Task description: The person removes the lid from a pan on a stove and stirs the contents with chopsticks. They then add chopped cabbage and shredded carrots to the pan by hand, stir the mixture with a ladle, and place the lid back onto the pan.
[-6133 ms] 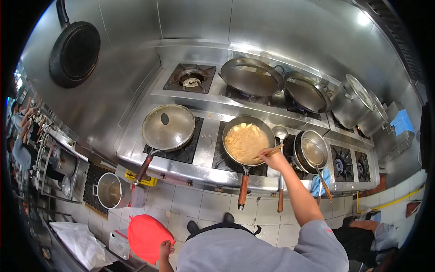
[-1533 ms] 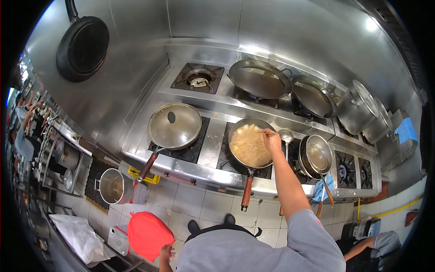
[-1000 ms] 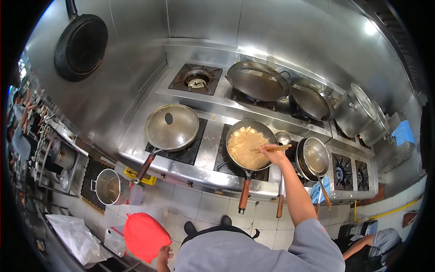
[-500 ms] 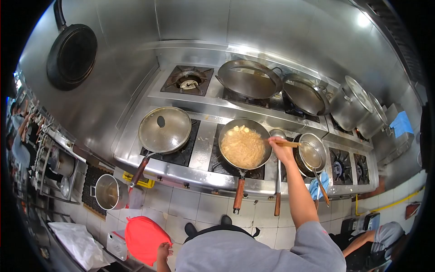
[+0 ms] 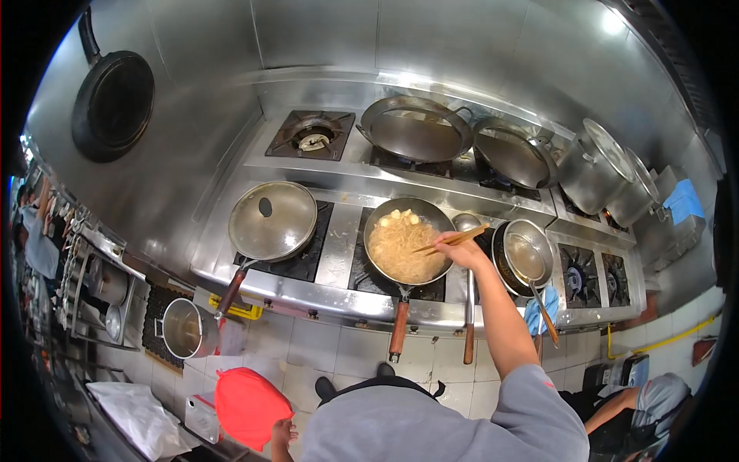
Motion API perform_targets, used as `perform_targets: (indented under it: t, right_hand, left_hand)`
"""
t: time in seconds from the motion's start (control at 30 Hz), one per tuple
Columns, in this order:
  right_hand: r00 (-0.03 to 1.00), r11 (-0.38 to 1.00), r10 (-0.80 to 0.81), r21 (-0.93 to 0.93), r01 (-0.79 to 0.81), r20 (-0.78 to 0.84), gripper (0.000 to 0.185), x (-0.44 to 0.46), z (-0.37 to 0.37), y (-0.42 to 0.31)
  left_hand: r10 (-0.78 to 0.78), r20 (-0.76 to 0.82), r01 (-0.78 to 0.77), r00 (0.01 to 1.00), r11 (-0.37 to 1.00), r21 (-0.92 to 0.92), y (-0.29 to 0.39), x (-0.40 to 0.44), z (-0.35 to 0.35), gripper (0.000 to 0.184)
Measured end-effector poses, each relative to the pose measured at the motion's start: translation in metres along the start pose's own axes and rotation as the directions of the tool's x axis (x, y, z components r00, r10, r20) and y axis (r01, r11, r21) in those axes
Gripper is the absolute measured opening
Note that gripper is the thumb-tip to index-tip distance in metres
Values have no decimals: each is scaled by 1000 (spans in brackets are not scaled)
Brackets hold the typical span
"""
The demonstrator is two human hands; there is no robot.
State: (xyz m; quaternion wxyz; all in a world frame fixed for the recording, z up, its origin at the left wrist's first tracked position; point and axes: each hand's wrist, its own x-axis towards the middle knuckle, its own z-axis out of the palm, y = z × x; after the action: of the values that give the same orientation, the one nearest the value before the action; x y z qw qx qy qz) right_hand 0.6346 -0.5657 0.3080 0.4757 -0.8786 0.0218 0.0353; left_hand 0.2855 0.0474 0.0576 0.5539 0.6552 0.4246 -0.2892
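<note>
My right hand point(image 5: 457, 251) is closed around a pair of wooden chopsticks point(image 5: 476, 233). Their tips reach into pale noodles point(image 5: 404, 250) in a wok point(image 5: 371, 265) on the front burner. Several pale yellowish chunks point(image 5: 400, 216) lie on the noodles at the far side. The wok's wooden handle point(image 5: 399, 331) points toward me, with no hand on it. Low at my left side hangs my left hand point(image 5: 284, 432), fingers loosely apart and seemingly holding nothing, close to a red bag-like cover point(image 5: 248, 408). A ladle point(image 5: 469, 308) lies right of the wok.
Left on the stove sits a lidded pan point(image 5: 273, 221). A strainer point(image 5: 528, 254) rests over a pan on the right. Large woks point(image 5: 416, 131) and tall pots point(image 5: 593, 173) stand behind. A metal pot point(image 5: 185, 327) is low at left. Another person point(image 5: 643, 408) is at lower right.
My right hand has moved left and slightly down toward the wok. The chopsticks have swung round, so their tips now point left into the noodles. My left hand stays low.
</note>
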Motion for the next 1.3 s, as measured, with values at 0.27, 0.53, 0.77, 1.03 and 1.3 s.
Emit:
perform_targets:
  t: [0.27, 0.53, 0.77, 1.03, 1.3]
  right_hand:
    - [999, 998, -41, 57, 40, 16, 13, -41, -7, 5]
    - [946, 999, 41, 41, -29, -321, 13, -59, -17, -32]
    - [701, 922, -388, -246, 300, -598, 14, -119, 48, -48]
    - [640, 901, 217, 403, 158, -737, 16, -240, 114, -33]
    - [214, 660, 716, 744, 103, -665, 15, -418, 217, -52]
  left_hand:
    - [70, 57, -76, 996, 990, 121, 22, 13, 40, 31]
    - [120, 170, -155, 978, 964, 214, 66, 37, 72, 28]
    - [54, 306, -164, 950, 923, 349, 122, 97, 59, 29]
    - [134, 480, -402, 867, 758, 514, 209, 140, 39, 30]
    - [-33, 611, -510, 791, 517, 688, 221, 163, 46, 29]
